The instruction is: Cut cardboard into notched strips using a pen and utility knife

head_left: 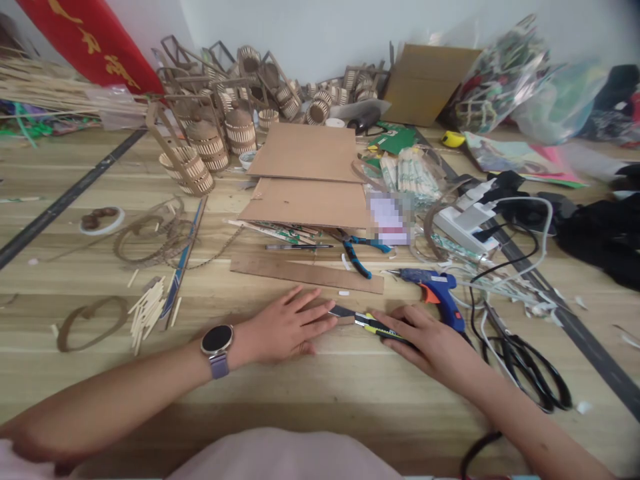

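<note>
wooden table (pixel 320 390), white wall (pixel 310 33) | left hand (pixel 287 327) flat, seemingly empty | right hand (pixel 425 341) grips knife (pixel 373 325)

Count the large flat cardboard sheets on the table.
2: the rear cardboard sheet farther away, and the front cardboard sheet directly before it. More may be hidden underneath.

Glue gun (pixel 440 293) right of pliers (pixel 357 253), behind knife (pixel 370 323).

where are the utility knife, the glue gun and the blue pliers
utility knife (pixel 373 325), head view, on its yellow and black handle near the blade
glue gun (pixel 437 281), head view, on its blue body above the orange trigger
blue pliers (pixel 357 259), head view, on one blue handle
</note>
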A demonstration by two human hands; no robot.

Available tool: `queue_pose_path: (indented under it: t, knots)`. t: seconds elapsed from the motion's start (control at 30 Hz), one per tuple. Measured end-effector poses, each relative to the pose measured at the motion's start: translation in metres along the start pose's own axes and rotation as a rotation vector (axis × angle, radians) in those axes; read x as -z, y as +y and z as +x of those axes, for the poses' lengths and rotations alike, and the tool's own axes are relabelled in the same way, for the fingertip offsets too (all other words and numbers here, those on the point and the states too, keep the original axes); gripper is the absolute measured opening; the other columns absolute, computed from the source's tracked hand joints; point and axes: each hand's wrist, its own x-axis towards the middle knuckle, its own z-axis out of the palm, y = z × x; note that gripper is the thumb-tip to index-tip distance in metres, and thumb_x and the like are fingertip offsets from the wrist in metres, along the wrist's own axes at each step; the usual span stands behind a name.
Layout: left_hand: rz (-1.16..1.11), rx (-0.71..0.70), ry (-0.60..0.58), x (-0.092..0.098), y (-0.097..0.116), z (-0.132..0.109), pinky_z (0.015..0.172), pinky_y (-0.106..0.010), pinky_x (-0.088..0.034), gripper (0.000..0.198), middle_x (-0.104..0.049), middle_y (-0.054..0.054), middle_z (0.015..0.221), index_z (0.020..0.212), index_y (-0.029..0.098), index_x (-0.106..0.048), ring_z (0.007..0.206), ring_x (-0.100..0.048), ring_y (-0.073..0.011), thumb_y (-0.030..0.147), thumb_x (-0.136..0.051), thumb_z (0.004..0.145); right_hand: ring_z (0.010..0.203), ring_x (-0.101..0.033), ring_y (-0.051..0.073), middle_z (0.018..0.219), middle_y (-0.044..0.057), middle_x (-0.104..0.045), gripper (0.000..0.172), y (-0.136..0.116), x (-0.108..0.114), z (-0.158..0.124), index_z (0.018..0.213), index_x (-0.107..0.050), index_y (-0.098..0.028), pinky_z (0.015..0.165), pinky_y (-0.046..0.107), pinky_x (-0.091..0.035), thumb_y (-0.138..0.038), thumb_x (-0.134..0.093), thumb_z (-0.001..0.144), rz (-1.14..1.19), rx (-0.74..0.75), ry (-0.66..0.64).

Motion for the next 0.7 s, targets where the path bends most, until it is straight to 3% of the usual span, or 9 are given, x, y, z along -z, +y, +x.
queue_pose_path:
  t: [0.4, 0.7]
  knots:
    - [0.017, -0.019, 0.034, 0.001, 0.001, 0.001, 0.121, -0.052, -0.018, 0.058, -0.026, -0.009, 0.165, 0.154, 0.023, -0.036, 0.150, -0.025, -0.0349, 0.053, -0.034, 0.104, 0.084, -0.072, 0.018, 0.098, 0.009, -0.067, 0.046, -0.007, 0.005, -0.011, 0.137, -0.061, -0.023, 0.072, 0.029, -0.062, -0.042, -0.036, 0.104, -0.068, 0.035, 0.043]
    - [0.009, -0.008, 0.044, -0.001, 0.001, 0.001, 0.122, -0.051, -0.017, 0.061, -0.025, -0.008, 0.165, 0.155, 0.025, -0.034, 0.152, -0.020, -0.0338, 0.056, -0.035, 0.103, 0.081, -0.072, 0.019, 0.096, 0.010, -0.068, 0.048, -0.032, -0.002, -0.010, 0.131, -0.064, -0.017, 0.067, 0.029, -0.061, -0.042, -0.033, 0.105, -0.141, -0.003, 0.143]
